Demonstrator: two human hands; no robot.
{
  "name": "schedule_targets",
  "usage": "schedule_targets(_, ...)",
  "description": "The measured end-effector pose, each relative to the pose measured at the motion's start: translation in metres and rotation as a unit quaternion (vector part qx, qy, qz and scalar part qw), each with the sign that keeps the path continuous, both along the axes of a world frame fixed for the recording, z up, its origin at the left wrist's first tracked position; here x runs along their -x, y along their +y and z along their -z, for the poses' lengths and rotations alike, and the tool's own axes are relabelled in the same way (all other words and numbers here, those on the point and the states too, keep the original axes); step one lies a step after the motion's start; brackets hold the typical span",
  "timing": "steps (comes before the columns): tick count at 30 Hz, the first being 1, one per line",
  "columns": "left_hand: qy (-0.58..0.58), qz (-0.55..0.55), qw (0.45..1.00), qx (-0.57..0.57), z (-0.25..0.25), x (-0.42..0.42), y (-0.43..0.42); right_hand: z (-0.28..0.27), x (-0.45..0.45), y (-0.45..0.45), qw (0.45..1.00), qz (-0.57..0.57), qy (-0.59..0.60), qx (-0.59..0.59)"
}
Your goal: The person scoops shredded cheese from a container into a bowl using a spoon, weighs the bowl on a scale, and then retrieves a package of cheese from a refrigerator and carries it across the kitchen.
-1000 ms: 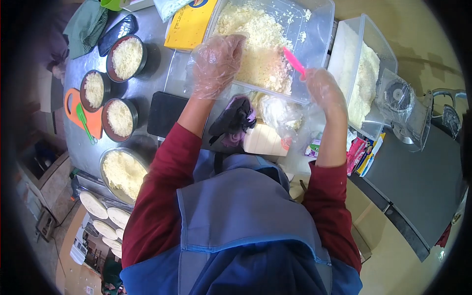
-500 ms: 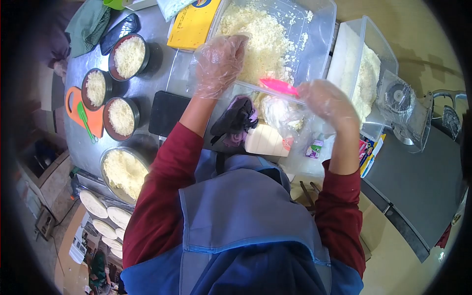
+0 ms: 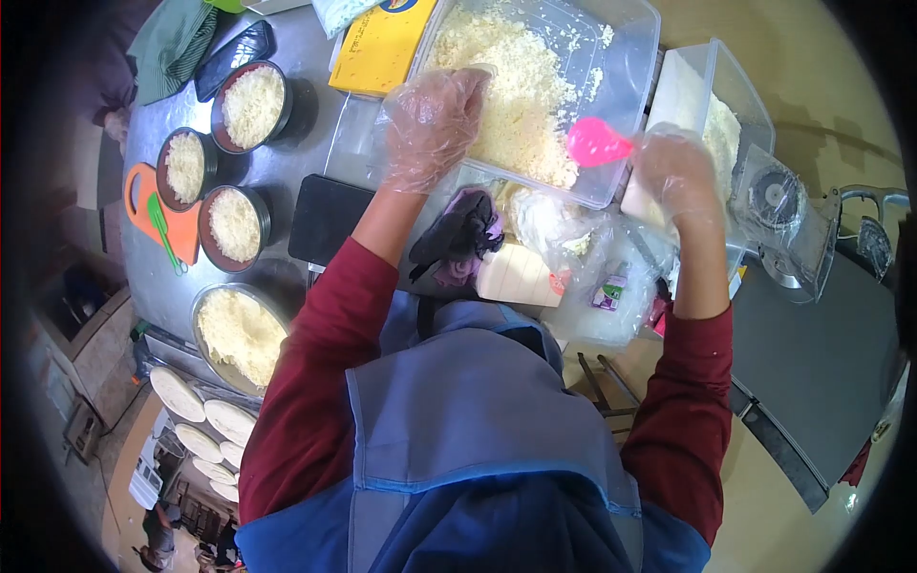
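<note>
My right hand [image 3: 678, 180], in a clear plastic glove, is closed around the handle of a pink spoon [image 3: 597, 143]. The spoon's broad head is over the near right part of a clear plastic bin [image 3: 611, 76] holding crumbly white grated food [image 3: 497, 57], which looks like cheese. My left hand [image 3: 435, 124], gloved too, is curled shut by the bin's near left side. A bit of pale edge shows at its fingertips; what it grips, if anything, is hidden. Below the bin are a black cloth [image 3: 457, 229], a plastic bag [image 3: 544, 215] and a pale block-like container [image 3: 521, 274].
On the left are several dark bowls of white shreds [image 3: 253, 107], a metal bowl [image 3: 241, 334], a black scale [image 3: 328, 220] and an orange board [image 3: 143, 210]. A yellow box [image 3: 387, 48] touches the bin's left. Another clear bin [image 3: 726, 91] and a plastic-wrapped machine [image 3: 778, 210] stand right.
My right hand has moved right and slightly up with the pink spoon, lifting it off the bin's near edge. My left hand has stayed almost where it was.
</note>
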State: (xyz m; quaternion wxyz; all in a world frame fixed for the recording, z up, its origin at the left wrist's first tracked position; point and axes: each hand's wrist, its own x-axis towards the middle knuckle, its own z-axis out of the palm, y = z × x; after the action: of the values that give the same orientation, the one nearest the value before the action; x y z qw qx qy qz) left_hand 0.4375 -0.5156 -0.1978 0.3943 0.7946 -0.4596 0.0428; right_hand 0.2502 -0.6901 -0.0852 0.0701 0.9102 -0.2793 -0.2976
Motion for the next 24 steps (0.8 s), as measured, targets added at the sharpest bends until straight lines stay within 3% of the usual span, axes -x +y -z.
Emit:
schedule_targets(2,-0.001,-0.005,1.000,0.013,0.000,0.001,-0.001,0.005,-0.005,-0.009,0.998,0.045,-0.037,0.024)
schedule_targets(4,0.004,-0.001,1.000,0.008,0.003,0.001,0.000,0.033,-0.002,-0.008,0.996,0.002,-0.081,0.038)
schedule_targets(6,0.008,-0.001,1.000,0.005,0.001,-0.001,-0.001,0.050,-0.019,0.008,0.997,-0.059,-0.016,0.040)
schedule_targets(7,0.008,0.000,1.000,-0.005,-0.001,0.000,0.000,0.044,-0.017,0.014,0.990,-0.096,-0.106,0.000)
schedule_targets(8,0.009,0.001,1.000,-0.016,-0.002,0.000,0.002,0.035,-0.022,0.010,0.990,-0.096,-0.106,0.000)
schedule_targets(10,0.009,0.003,1.000,-0.008,0.000,0.000,0.003,0.016,-0.029,0.003,0.994,0.010,-0.106,0.012)
schedule_targets(14,0.023,-0.003,0.999,0.047,0.006,0.000,0.000,0.040,-0.011,0.003,0.997,0.032,-0.053,0.053)
schedule_targets(16,0.028,0.003,0.999,0.031,0.003,-0.001,0.001,0.081,0.034,0.007,0.930,-0.301,-0.159,0.138)
schedule_targets(17,0.034,0.008,0.999,0.012,0.002,-0.001,0.002,0.069,0.037,0.011,0.877,-0.320,-0.324,0.153)
schedule_targets(18,0.034,0.011,0.999,0.012,-0.002,0.000,0.002,0.049,0.031,0.017,0.878,-0.317,-0.323,0.154)
schedule_targets(20,0.072,0.009,0.996,-0.056,-0.009,0.002,0.003,0.010,0.020,0.033,0.924,-0.193,-0.293,0.152)
schedule_targets(21,0.071,0.014,0.996,-0.055,-0.009,0.003,0.003,0.010,0.028,0.038,0.925,-0.189,-0.292,0.154)
schedule_targets(23,0.032,-0.002,0.998,-0.061,-0.009,0.002,0.003,0.015,0.042,0.045,0.957,-0.201,-0.127,0.168)
schedule_targets(24,0.029,0.000,0.998,-0.058,-0.010,0.002,0.002,0.018,0.044,0.048,0.956,-0.199,-0.129,0.172)
